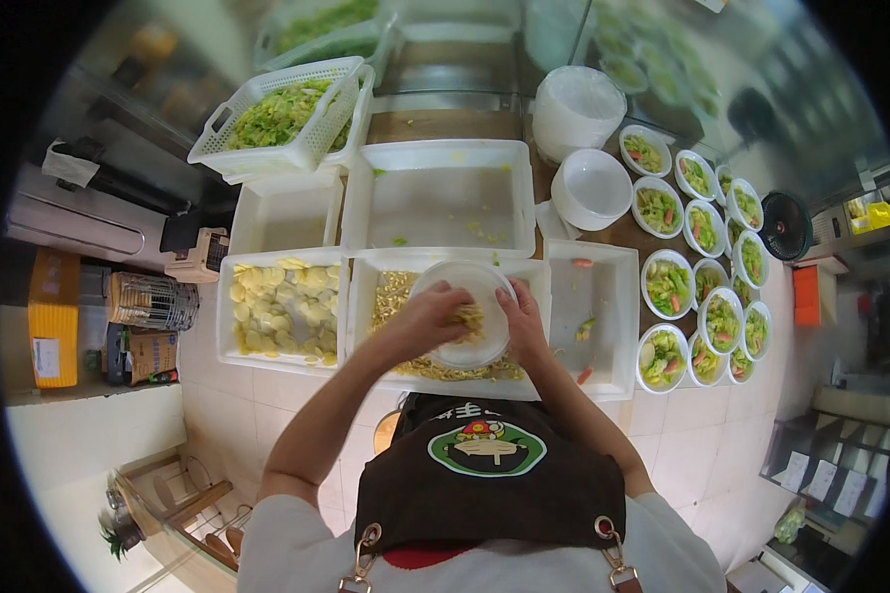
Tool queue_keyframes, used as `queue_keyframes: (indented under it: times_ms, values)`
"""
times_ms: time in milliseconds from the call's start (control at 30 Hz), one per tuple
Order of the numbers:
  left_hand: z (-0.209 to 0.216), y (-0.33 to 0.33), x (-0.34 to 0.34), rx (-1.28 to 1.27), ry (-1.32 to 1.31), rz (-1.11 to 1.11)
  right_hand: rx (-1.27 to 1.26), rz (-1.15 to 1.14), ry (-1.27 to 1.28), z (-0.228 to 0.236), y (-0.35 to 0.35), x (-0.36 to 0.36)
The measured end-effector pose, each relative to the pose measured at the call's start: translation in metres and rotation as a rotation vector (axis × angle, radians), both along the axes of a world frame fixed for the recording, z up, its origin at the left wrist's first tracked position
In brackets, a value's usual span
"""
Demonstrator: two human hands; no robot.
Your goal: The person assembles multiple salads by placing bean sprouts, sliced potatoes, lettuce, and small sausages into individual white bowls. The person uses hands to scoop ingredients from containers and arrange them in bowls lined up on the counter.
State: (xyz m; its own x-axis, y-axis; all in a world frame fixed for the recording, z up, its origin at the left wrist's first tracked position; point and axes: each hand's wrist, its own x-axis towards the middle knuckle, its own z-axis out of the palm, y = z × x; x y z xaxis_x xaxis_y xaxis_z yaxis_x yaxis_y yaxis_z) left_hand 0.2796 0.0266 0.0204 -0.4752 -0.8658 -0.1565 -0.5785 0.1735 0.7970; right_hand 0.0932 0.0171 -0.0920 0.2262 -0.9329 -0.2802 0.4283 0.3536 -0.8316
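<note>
My right hand (pixel 526 318) grips the right rim of a white round bowl (pixel 453 274), with the thumb over its edge. Inside that bowl, the fingers of my left hand (pixel 427 321) are bent around a small bunch of pale yellow bean sprouts (pixel 471 318). Beneath the bowl is a white tray (pixel 539 280) of loose bean sprouts (pixel 396 289), partly covered by the bowl and my arms. Thin pale potato slices (pixel 285 301) fill the tray to the left. On the right, another white tray (pixel 593 296) holds a few orange-red pieces and green scraps.
Several filled bowls (pixel 667 284) of greens crowd the right side. Stacks of white bowls (pixel 591 188) stand behind the trays. A basket (pixel 311 138) of chopped greens sits at the back left. A large tray (pixel 435 153) with a few scraps lies beyond the bean sprouts.
</note>
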Motion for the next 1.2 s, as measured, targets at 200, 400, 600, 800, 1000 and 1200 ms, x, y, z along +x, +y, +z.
queue_keyframes:
  times_ms: [200,400,600,800,1000,1200]
  values:
    - [-0.026,0.022,-0.008,-0.339,-0.281,0.189,0.187,-0.093,-0.004,-0.009,0.005,0.002]
    - [-0.142,0.052,0.215,-0.149,-0.310,0.871,0.247,-0.086,0.142,-0.026,0.014,-0.010]
    - [-0.250,0.102,0.410,0.423,-0.994,1.138,0.381,-0.140,0.284,-0.034,0.015,-0.020]
    - [-0.238,0.048,0.369,0.602,-0.852,1.366,0.403,-0.196,0.423,-0.029,0.001,-0.008]
    - [-0.249,0.074,0.357,0.314,-0.798,1.470,0.371,-0.095,0.255,-0.012,-0.015,0.049]
    - [-0.252,0.097,0.371,-0.022,-0.171,1.596,0.265,0.011,0.171,-0.038,-0.019,0.088]
